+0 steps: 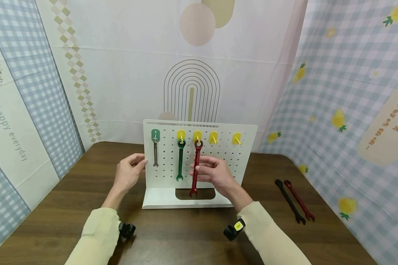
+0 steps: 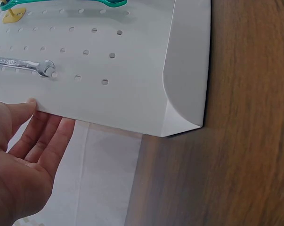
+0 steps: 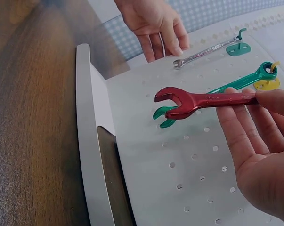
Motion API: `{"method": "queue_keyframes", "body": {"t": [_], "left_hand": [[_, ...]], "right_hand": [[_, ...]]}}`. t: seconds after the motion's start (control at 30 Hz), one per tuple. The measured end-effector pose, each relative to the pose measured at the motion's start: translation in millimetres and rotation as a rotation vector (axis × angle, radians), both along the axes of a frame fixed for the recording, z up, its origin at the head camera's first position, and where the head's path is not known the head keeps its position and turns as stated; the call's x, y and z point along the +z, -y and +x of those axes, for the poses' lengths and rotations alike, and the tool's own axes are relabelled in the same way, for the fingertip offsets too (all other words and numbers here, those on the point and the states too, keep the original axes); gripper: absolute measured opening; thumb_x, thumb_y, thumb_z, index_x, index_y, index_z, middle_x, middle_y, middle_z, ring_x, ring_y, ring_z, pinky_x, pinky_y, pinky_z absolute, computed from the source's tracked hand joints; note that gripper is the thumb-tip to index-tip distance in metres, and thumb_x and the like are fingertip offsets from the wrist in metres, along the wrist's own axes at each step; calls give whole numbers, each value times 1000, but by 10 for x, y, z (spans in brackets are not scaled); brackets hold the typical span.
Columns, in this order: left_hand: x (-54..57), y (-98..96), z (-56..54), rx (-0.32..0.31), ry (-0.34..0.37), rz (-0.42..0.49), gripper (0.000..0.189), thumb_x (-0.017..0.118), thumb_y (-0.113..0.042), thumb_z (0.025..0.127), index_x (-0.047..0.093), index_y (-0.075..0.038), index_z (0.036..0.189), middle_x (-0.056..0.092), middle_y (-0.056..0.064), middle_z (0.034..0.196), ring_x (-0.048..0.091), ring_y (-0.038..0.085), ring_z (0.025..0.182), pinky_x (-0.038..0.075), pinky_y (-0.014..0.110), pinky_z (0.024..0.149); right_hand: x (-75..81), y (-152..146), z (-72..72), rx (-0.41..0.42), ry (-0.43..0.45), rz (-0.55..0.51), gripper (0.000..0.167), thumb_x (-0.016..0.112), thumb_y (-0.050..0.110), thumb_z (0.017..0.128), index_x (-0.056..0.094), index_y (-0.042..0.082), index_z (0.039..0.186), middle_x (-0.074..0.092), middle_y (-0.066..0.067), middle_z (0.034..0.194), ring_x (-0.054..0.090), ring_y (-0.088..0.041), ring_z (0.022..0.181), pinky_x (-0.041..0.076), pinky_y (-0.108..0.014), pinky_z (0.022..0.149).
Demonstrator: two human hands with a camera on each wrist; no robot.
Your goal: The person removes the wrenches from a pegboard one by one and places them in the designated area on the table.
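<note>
My right hand (image 1: 217,175) pinches a red wrench (image 1: 195,173) by its shaft, thumb in front and fingers behind. The wrench's ring end lies at the third hook, a yellow one (image 1: 197,135); whether the hook bears its weight I cannot tell. My left hand (image 1: 128,172) grips the left edge of the white pegboard (image 1: 166,154), thumb on the front and fingers behind, as the left wrist view shows. A small silver wrench (image 2: 24,65) hangs from the green hook (image 1: 155,134). Beside it a green wrench (image 1: 180,162) hangs from a yellow hook (image 1: 181,134).
Two more yellow hooks (image 1: 213,138) on the board's right side hold nothing. On the brown table (image 1: 179,235), to the right, lie a black wrench (image 1: 290,201) and another red wrench (image 1: 299,200). Patterned cloths (image 1: 119,73) hang behind and at both sides.
</note>
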State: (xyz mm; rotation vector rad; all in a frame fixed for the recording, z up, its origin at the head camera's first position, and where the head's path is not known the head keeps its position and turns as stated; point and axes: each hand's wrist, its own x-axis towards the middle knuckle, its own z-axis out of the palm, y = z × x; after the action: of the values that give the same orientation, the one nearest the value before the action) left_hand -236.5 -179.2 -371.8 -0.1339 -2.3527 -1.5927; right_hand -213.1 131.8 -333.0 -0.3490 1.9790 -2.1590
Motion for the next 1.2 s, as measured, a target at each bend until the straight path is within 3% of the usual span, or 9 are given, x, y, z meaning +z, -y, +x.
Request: {"method": "queue_keyframes", "body": {"t": [0.4,0.63,0.97,1.2], "left_hand": [[5,1,4,-2,-3,-2,27,66,-15,106,71,1,127,74,24,117,71,17,89,59,13,71],[7,0,6,-3,-1,-3,27,66,-16,106,71,1,127,73,24,117,71,19,90,59,13,72],[7,-8,20,-11,-7,-8,28,66,-16,106,71,1,128,73,25,118,73,27,96,59,13,73],[14,-15,30,-18,-8,-10,29,66,-17,106,70,1,128,73,25,118,74,27,96,60,14,73]], "right_hand": [[60,-4,45,7,-11,6,43,68,4,101,57,-9,141,69,-30,133,79,-31,103,66,-44,90],[92,-3,46,8,-20,-17,42,67,1,101,57,-11,139,65,-35,136,77,-38,108,66,-43,89],[76,-71,78,32,-40,-26,46,68,2,101,53,-14,141,70,-29,130,80,-24,97,65,-45,91],[67,-123,95,44,-49,-28,47,68,1,100,52,-15,141,76,-21,124,80,-26,99,65,-46,91]]}}
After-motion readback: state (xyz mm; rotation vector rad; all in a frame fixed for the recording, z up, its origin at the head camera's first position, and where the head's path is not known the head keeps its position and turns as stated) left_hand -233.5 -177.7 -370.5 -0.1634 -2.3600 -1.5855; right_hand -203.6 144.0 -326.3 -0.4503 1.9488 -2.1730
